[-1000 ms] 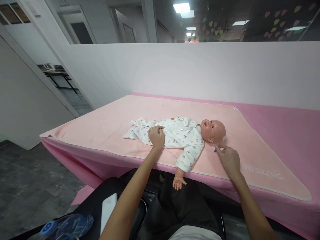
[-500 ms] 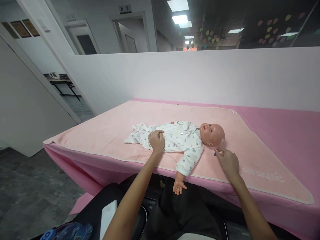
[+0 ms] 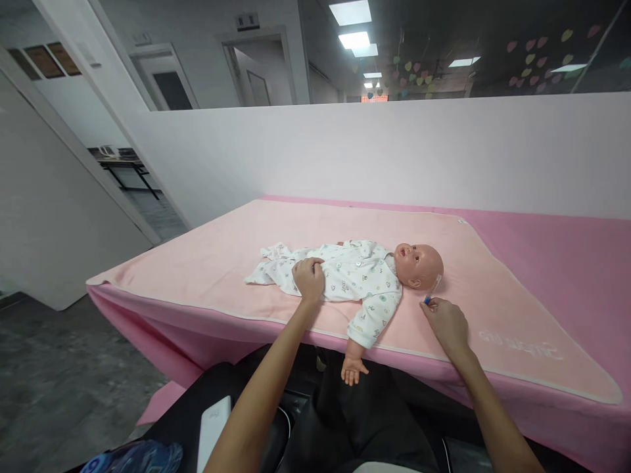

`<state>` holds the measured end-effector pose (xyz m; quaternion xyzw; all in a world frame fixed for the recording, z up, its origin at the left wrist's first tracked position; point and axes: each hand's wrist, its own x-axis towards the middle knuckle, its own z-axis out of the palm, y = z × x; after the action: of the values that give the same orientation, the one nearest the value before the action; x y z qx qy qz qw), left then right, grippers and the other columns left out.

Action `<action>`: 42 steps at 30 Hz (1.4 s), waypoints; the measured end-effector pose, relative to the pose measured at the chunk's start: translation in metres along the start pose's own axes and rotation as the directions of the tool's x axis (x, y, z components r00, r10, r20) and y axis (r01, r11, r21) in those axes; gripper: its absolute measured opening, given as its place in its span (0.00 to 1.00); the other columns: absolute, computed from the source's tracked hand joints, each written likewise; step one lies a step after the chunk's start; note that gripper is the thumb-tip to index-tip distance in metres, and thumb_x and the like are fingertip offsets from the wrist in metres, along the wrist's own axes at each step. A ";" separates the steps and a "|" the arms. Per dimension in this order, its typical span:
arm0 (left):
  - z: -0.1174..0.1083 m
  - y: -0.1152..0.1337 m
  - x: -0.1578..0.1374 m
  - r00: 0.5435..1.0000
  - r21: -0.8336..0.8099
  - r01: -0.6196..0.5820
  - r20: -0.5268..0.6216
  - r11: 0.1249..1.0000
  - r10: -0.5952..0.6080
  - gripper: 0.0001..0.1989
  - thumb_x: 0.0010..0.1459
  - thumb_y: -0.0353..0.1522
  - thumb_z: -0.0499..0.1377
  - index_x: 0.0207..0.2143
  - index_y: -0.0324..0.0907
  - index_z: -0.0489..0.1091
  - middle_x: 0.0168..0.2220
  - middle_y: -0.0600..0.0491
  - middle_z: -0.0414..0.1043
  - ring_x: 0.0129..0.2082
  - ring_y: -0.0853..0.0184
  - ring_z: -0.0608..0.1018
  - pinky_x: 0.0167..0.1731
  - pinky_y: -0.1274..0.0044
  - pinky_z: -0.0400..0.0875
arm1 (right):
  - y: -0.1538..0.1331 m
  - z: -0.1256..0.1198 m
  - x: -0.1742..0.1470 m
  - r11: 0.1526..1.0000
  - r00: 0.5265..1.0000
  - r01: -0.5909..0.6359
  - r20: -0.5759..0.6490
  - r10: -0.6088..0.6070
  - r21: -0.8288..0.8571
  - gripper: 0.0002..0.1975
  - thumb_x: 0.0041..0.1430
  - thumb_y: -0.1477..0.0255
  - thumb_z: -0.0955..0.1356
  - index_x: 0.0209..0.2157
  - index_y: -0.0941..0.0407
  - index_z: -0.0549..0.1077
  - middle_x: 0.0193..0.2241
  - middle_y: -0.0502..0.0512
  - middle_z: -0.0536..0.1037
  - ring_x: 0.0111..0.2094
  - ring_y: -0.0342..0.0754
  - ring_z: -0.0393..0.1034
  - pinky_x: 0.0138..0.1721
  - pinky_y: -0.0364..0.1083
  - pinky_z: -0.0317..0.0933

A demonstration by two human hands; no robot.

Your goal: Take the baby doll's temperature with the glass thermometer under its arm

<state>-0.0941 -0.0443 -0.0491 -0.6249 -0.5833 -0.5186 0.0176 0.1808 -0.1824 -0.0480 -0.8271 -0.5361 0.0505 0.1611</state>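
The baby doll (image 3: 340, 279) lies face up at the centre of the frame on the peach mat (image 3: 503, 302), its near arm (image 3: 353, 361) hanging past the edge at lower centre. As far as shows, it is already laid out and dressed, and a slim clear tube (image 3: 436, 285) with a blue end is at its head (image 3: 419, 266); how much remains can't be judged. Right of centre, your right hand (image 3: 447, 325) pinches that tube near the blue end; whether the other end touches the head isn't clear. Your left hand (image 3: 308, 276) rests on the doll's clothed lower body, fingers curled; whether they grip cloth is hidden.
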 end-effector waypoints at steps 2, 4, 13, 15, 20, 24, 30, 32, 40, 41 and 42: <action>0.000 0.000 0.000 1.000 -0.003 0.005 0.006 1.000 -0.005 0.12 0.51 0.25 0.46 0.25 0.44 0.68 0.28 0.53 0.72 0.35 0.62 0.71 0.44 0.68 0.57 | 0.000 0.000 0.001 1.000 1.000 -0.002 0.003 0.002 -0.007 0.17 0.57 0.62 0.60 0.35 0.55 0.75 0.33 0.59 0.78 0.33 0.52 0.72 0.25 0.42 0.53; 0.000 0.000 0.000 1.000 -0.005 0.010 0.009 1.000 -0.010 0.12 0.51 0.25 0.46 0.25 0.44 0.68 0.29 0.53 0.72 0.35 0.62 0.71 0.44 0.68 0.57 | 0.000 0.000 0.002 1.000 1.000 0.001 0.005 -0.001 -0.015 0.17 0.57 0.62 0.60 0.35 0.56 0.75 0.32 0.59 0.78 0.33 0.52 0.72 0.26 0.42 0.53; 0.000 0.000 0.000 1.000 -0.019 0.006 0.003 1.000 -0.005 0.12 0.51 0.25 0.46 0.25 0.44 0.67 0.29 0.53 0.72 0.35 0.63 0.71 0.45 0.69 0.57 | 0.003 0.004 0.006 0.999 1.000 0.029 -0.008 -0.029 -0.017 0.16 0.55 0.63 0.61 0.34 0.57 0.76 0.30 0.60 0.78 0.33 0.51 0.73 0.28 0.42 0.56; 0.000 0.000 0.000 1.000 -0.017 -0.002 -0.001 1.000 0.002 0.12 0.51 0.25 0.46 0.25 0.44 0.67 0.28 0.53 0.72 0.35 0.63 0.71 0.45 0.69 0.57 | 0.004 0.004 0.006 0.999 0.999 0.041 -0.016 -0.041 -0.013 0.16 0.55 0.64 0.61 0.34 0.57 0.76 0.31 0.61 0.78 0.33 0.52 0.72 0.28 0.43 0.56; 0.001 0.000 0.000 1.000 -0.011 -0.011 -0.005 1.000 0.011 0.12 0.51 0.25 0.46 0.25 0.44 0.67 0.28 0.53 0.72 0.35 0.63 0.71 0.45 0.69 0.57 | 0.006 -0.006 0.010 0.984 0.994 0.105 0.011 -0.108 0.147 0.14 0.50 0.62 0.64 0.28 0.58 0.75 0.27 0.57 0.78 0.28 0.50 0.72 0.27 0.42 0.57; 0.001 -0.001 0.000 1.000 -0.009 -0.008 0.005 1.000 0.008 0.12 0.51 0.25 0.46 0.25 0.44 0.67 0.29 0.53 0.72 0.35 0.62 0.71 0.45 0.69 0.56 | 0.005 -0.028 0.016 0.878 0.994 0.008 0.088 -0.057 0.478 0.16 0.50 0.60 0.62 0.26 0.58 0.73 0.18 0.51 0.74 0.15 0.42 0.64 0.20 0.41 0.56; 0.001 0.000 0.000 1.000 -0.016 -0.010 -0.002 1.000 0.010 0.12 0.51 0.25 0.46 0.25 0.43 0.68 0.28 0.54 0.72 0.34 0.63 0.70 0.45 0.70 0.56 | -0.017 -0.063 0.013 0.933 0.984 0.125 0.077 -0.159 0.338 0.20 0.52 0.58 0.61 0.19 0.58 0.70 0.15 0.51 0.72 0.15 0.41 0.64 0.23 0.41 0.57; 0.002 0.000 0.000 1.000 -0.017 -0.011 -0.007 1.000 0.011 0.12 0.51 0.25 0.46 0.25 0.43 0.68 0.28 0.54 0.72 0.35 0.63 0.70 0.45 0.70 0.56 | -0.025 -0.057 0.010 0.963 0.974 0.158 0.124 -0.188 0.218 0.23 0.53 0.56 0.61 0.16 0.58 0.70 0.14 0.53 0.70 0.17 0.44 0.65 0.23 0.42 0.57; 0.002 -0.002 0.000 0.999 -0.007 -0.036 -0.022 0.999 0.036 0.12 0.51 0.25 0.47 0.25 0.43 0.68 0.28 0.54 0.72 0.33 0.64 0.70 0.44 0.70 0.56 | -0.003 -0.023 0.008 0.998 0.995 0.066 -0.072 -0.065 0.013 0.14 0.56 0.65 0.61 0.32 0.57 0.75 0.20 0.57 0.73 0.27 0.50 0.68 0.27 0.43 0.56; 0.003 -0.002 0.000 0.999 -0.007 -0.036 -0.021 0.999 0.036 0.12 0.51 0.25 0.47 0.25 0.43 0.69 0.27 0.54 0.72 0.33 0.64 0.70 0.44 0.70 0.56 | 0.003 -0.024 0.009 0.999 0.996 0.049 -0.080 -0.048 0.009 0.14 0.57 0.67 0.60 0.34 0.57 0.75 0.20 0.57 0.73 0.26 0.49 0.68 0.27 0.43 0.56; 0.003 -0.002 0.000 0.999 -0.007 -0.035 -0.019 0.999 0.035 0.12 0.51 0.25 0.47 0.25 0.43 0.69 0.27 0.54 0.72 0.33 0.64 0.70 0.44 0.70 0.56 | 0.010 -0.026 0.010 0.999 0.996 0.034 -0.085 -0.034 0.001 0.14 0.56 0.69 0.59 0.36 0.57 0.74 0.21 0.57 0.73 0.25 0.49 0.67 0.26 0.43 0.56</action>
<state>-0.0941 -0.0417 -0.0513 -0.6301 -0.5703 -0.5262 0.0299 0.2003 -0.1826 -0.0262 -0.8190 -0.5428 0.0132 0.1856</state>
